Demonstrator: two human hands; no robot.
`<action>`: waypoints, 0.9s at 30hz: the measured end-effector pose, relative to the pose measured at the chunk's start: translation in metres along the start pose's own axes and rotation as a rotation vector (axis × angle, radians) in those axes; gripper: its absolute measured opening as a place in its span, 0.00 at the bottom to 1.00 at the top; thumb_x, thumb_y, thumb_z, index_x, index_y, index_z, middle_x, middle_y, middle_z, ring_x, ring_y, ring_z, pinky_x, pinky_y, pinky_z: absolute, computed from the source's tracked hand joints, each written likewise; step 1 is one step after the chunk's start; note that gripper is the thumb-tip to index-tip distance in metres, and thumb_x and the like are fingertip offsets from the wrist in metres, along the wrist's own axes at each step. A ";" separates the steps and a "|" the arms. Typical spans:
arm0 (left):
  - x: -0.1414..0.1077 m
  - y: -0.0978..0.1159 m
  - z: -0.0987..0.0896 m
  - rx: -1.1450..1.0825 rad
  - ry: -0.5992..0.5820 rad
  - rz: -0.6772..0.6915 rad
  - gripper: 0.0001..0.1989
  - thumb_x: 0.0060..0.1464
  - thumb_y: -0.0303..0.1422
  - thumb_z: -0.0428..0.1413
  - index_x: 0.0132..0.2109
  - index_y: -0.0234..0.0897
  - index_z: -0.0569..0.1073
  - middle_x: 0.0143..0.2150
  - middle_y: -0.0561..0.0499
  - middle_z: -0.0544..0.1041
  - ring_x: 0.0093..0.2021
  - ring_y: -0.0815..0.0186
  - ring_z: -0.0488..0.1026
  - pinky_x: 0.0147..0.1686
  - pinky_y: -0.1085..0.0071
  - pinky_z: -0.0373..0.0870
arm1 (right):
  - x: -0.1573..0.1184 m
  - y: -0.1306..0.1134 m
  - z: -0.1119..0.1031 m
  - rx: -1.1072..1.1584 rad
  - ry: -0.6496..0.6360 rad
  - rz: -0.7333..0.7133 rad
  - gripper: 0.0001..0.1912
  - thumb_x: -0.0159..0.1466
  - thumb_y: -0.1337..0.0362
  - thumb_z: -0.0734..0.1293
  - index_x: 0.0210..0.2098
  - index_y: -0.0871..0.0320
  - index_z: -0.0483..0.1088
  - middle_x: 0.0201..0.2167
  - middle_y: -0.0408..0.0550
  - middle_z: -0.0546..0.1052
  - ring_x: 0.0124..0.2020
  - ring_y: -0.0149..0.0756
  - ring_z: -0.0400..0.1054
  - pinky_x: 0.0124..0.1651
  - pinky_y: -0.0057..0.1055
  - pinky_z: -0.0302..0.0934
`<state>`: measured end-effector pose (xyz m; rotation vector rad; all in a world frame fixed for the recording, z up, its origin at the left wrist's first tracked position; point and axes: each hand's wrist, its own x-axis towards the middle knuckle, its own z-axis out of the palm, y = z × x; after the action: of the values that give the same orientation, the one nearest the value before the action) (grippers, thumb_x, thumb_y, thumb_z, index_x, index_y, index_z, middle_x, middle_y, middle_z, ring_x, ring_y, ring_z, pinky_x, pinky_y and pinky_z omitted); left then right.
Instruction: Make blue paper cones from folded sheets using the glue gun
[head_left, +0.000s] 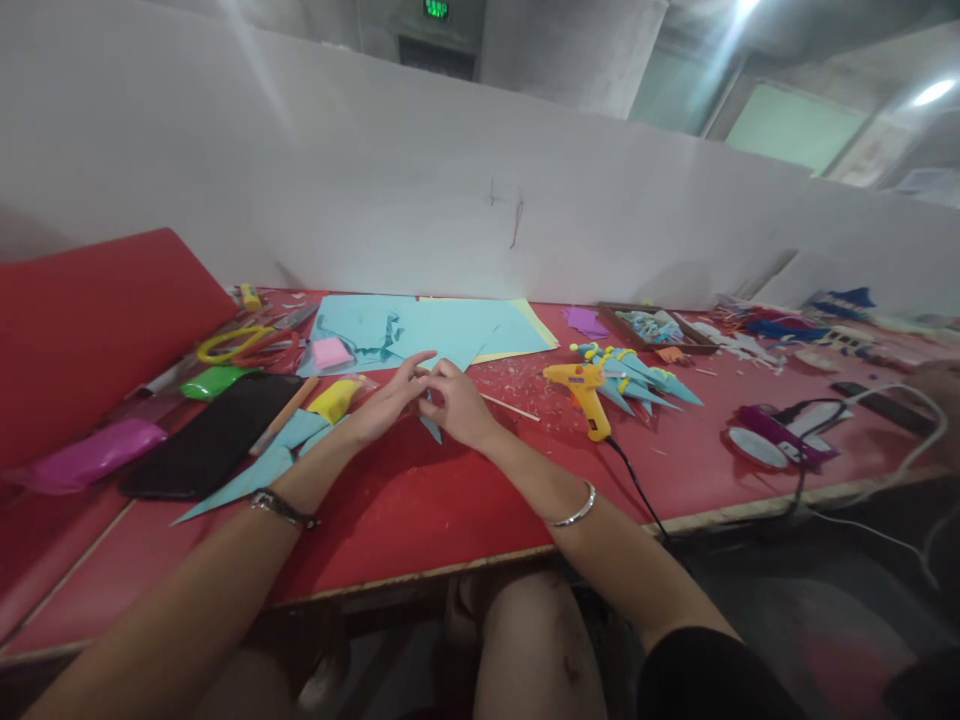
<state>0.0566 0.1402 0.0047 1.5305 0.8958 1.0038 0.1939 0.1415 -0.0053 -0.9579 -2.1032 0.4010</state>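
My left hand (394, 402) and my right hand (459, 405) meet over the middle of the table. Both are closed at the fingertips around a small light blue paper piece (433, 430). Its pointed end shows below the fingers, and the rest is hidden by them. Just beyond the hands lie sheets of light blue paper (442, 325). Light blue paper cones (259, 478) rest beside my left forearm. To the right of my right hand, a yellow hot glue gun (585, 395) lies by several blue cones with yellow trim (637, 380).
A black phone (214, 435), a pink packet (101, 455), a green packet (214, 382) and yellow-handled scissors (234, 344) crowd the left. A thin stick (511, 406) lies near my right hand. A brown tray (697, 345) and a purple device with cables (787, 437) are at right.
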 end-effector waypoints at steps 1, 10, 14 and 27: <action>0.001 -0.001 0.000 -0.035 -0.015 -0.008 0.25 0.49 0.41 0.50 0.55 0.42 0.61 0.41 0.50 0.68 0.34 0.69 0.68 0.34 0.73 0.65 | 0.000 0.001 0.000 -0.003 0.002 0.004 0.03 0.55 0.69 0.63 0.30 0.59 0.69 0.28 0.42 0.59 0.31 0.30 0.57 0.37 0.28 0.57; 0.001 0.010 0.004 -0.082 0.089 -0.095 0.12 0.47 0.39 0.53 0.35 0.35 0.72 0.28 0.52 0.71 0.29 0.69 0.68 0.29 0.73 0.66 | 0.001 0.000 -0.003 0.138 0.253 -0.023 0.04 0.59 0.69 0.60 0.32 0.59 0.66 0.32 0.45 0.64 0.35 0.30 0.61 0.40 0.28 0.59; 0.001 0.010 0.005 -0.071 0.081 -0.098 0.14 0.49 0.40 0.52 0.23 0.34 0.68 0.19 0.54 0.66 0.20 0.72 0.63 0.22 0.74 0.61 | 0.001 -0.002 -0.004 0.131 0.268 -0.027 0.03 0.59 0.68 0.59 0.32 0.58 0.65 0.31 0.45 0.65 0.34 0.31 0.62 0.39 0.28 0.59; 0.001 0.005 0.004 -0.200 0.082 -0.028 0.14 0.47 0.39 0.56 0.22 0.34 0.66 0.17 0.58 0.59 0.18 0.76 0.54 0.18 0.78 0.52 | 0.002 -0.005 -0.009 0.169 0.259 -0.023 0.04 0.58 0.67 0.61 0.28 0.58 0.67 0.29 0.43 0.66 0.32 0.29 0.62 0.37 0.27 0.58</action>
<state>0.0612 0.1389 0.0091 1.3138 0.8438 1.1080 0.1972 0.1393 0.0039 -0.8379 -1.8145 0.4127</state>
